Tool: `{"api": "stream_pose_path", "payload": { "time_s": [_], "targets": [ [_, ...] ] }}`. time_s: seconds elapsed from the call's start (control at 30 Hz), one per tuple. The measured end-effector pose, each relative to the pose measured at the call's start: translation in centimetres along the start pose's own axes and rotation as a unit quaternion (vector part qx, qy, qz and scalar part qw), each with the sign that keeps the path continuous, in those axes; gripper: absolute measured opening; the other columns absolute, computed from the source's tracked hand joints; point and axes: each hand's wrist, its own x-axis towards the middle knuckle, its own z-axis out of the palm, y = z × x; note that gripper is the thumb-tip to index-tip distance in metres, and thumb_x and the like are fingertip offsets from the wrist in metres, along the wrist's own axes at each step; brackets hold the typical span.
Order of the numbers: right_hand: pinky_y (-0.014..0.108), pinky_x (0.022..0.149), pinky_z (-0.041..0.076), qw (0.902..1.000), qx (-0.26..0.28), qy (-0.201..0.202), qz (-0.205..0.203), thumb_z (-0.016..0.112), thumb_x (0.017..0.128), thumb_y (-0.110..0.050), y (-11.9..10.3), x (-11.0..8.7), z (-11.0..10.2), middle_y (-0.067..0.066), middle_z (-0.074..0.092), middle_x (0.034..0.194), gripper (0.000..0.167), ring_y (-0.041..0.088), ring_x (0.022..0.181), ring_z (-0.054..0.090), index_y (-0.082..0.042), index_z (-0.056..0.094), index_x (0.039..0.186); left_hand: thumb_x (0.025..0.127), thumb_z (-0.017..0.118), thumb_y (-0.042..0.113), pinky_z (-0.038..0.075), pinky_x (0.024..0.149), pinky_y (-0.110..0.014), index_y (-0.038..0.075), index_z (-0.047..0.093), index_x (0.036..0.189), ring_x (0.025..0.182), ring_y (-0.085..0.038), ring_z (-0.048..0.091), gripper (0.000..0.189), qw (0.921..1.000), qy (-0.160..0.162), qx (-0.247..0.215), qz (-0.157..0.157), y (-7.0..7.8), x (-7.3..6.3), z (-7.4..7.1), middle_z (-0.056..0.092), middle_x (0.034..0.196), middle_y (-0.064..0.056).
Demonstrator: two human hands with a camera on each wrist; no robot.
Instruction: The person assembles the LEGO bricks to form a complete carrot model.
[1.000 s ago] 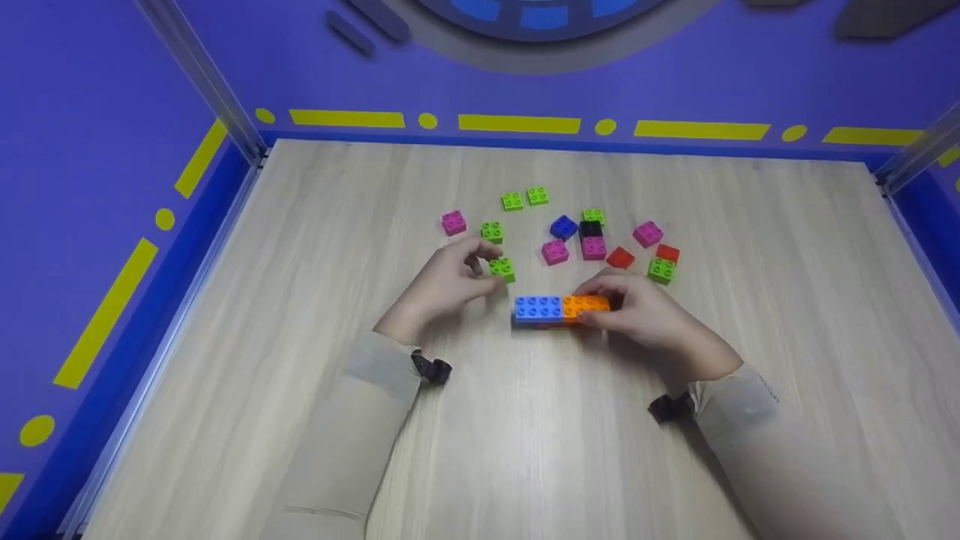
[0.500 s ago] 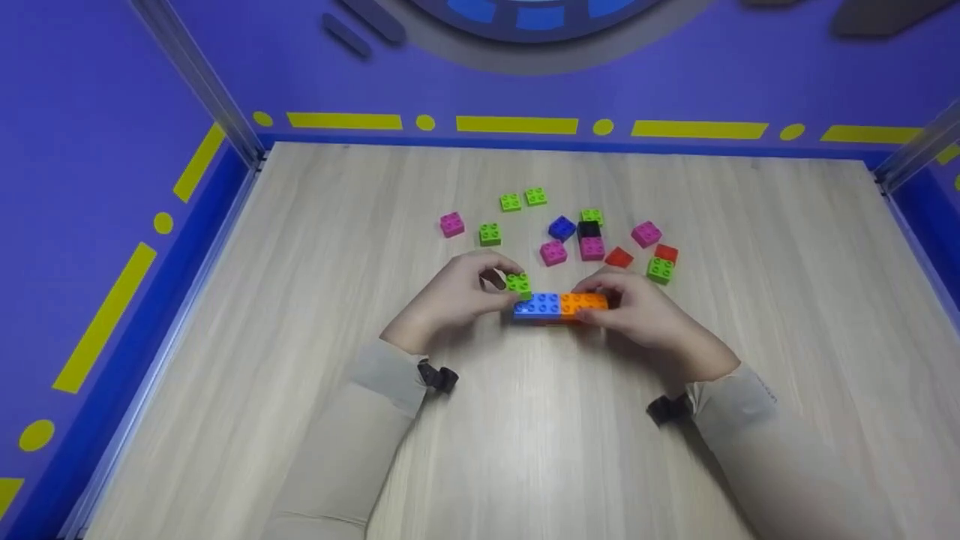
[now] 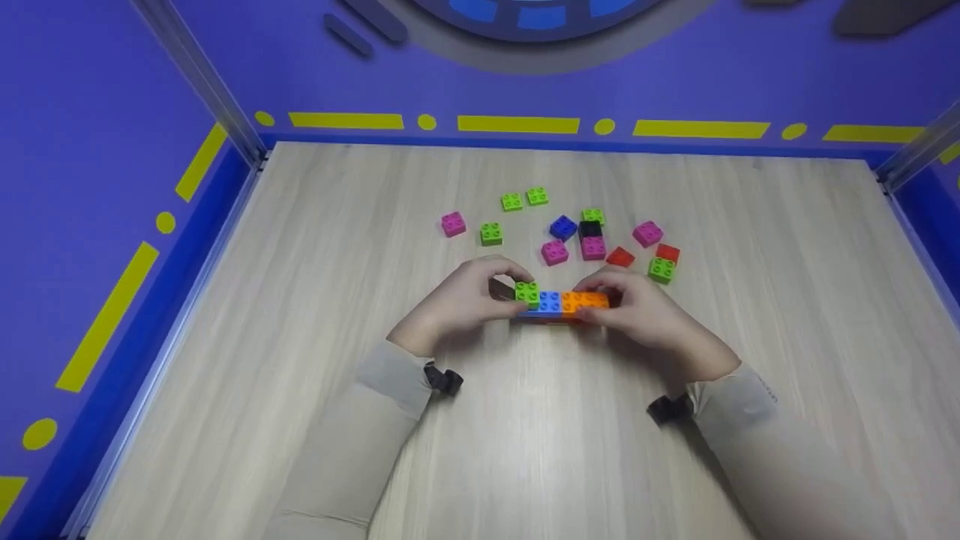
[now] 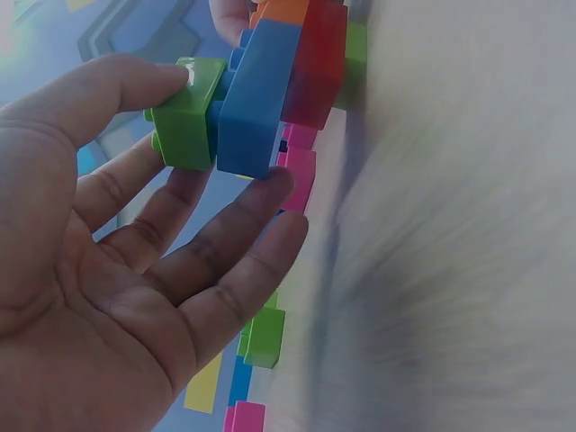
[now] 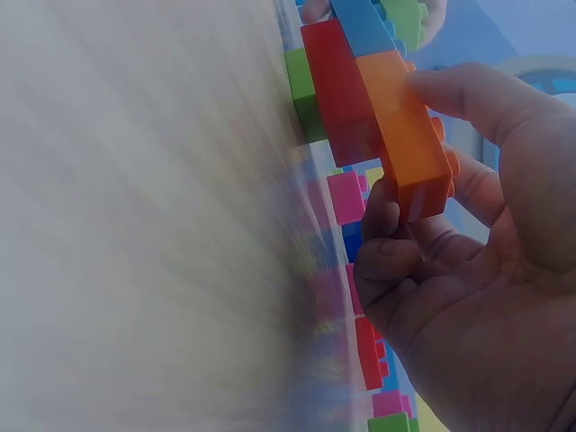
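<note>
1. A lime-green brick (image 3: 527, 295) is pinched by the left grip (image 3: 469, 300) between thumb and forefinger, the remaining fingers being loosely extended.
2. An orange brick (image 3: 589, 301) is held at its three o'clock end by the right grip (image 3: 645, 307), closed to the brick's width.
3. A light-blue brick (image 3: 550, 302) is set end to end with the orange one; the lime-green brick is placed over its nine o'clock end. Whether it is fully seated cannot be told.
4. Their seam is bridged underneath by a red brick (image 4: 315, 72), below which a small green brick (image 4: 355, 67) is seen.
5. On the worktop (image 3: 360, 225), from the light-blue brick, a pink brick (image 3: 453, 224) is seen at ten o'clock, a dark-blue brick (image 3: 563, 228) at twelve, a black brick (image 3: 592, 229) at one and a loose red brick (image 3: 620, 257) at two.
</note>
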Motion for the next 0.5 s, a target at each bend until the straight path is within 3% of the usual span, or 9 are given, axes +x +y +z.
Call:
{"api": "stream_pose_path", "payload": {
  "time_s": [0.13,0.33,0.4,0.5],
  "targets": [
    [0.040,0.103,0.051,1.0000,0.001,-0.001,-0.002,0.085,0.102,-0.027,0.06,0.00,-0.04,0.007,0.075,0.127,0.032,0.028,0.113,0.059,-0.014,0.081,0.131,0.101,0.088,0.029,0.060,0.113,-0.040,0.023,0.077,0.134,0.121,-0.021,0.078,0.035,0.9999,-0.002,-0.002,-0.013,0.02,0.06,0.15,0.071,0.145,0.003],
    [0.041,0.106,0.052,0.9999,0.009,-0.002,-0.006,0.085,0.101,-0.024,0.12,0.03,-0.05,0.006,0.075,0.128,0.031,0.027,0.116,0.061,-0.014,0.081,0.131,0.103,0.086,0.029,0.063,0.079,-0.036,0.023,0.076,0.132,0.093,-0.029,0.079,0.032,0.9984,-0.012,-0.046,-0.031,-0.18,0.16,0.34,0.071,0.142,-0.005],
    [0.043,0.108,0.052,0.9999,0.010,-0.003,-0.004,0.085,0.101,-0.024,0.12,0.02,-0.06,0.007,0.075,0.129,0.032,0.028,0.117,0.060,-0.014,0.081,0.131,0.103,0.085,0.027,0.062,0.071,-0.035,0.020,0.076,0.132,0.090,-0.032,0.078,0.031,0.9971,-0.014,-0.065,-0.036,-0.26,0.19,0.39,0.070,0.143,-0.008],
    [0.044,0.108,0.052,1.0000,0.007,-0.003,-0.001,0.085,0.102,-0.025,0.14,-0.02,-0.10,0.007,0.075,0.129,0.032,0.028,0.118,0.060,-0.014,0.080,0.132,0.103,0.086,0.024,0.063,0.069,-0.034,0.017,0.077,0.131,0.095,-0.031,0.079,0.031,0.9955,-0.013,-0.084,-0.041,-0.38,0.29,0.49,0.069,0.144,-0.010]
  ]
}}
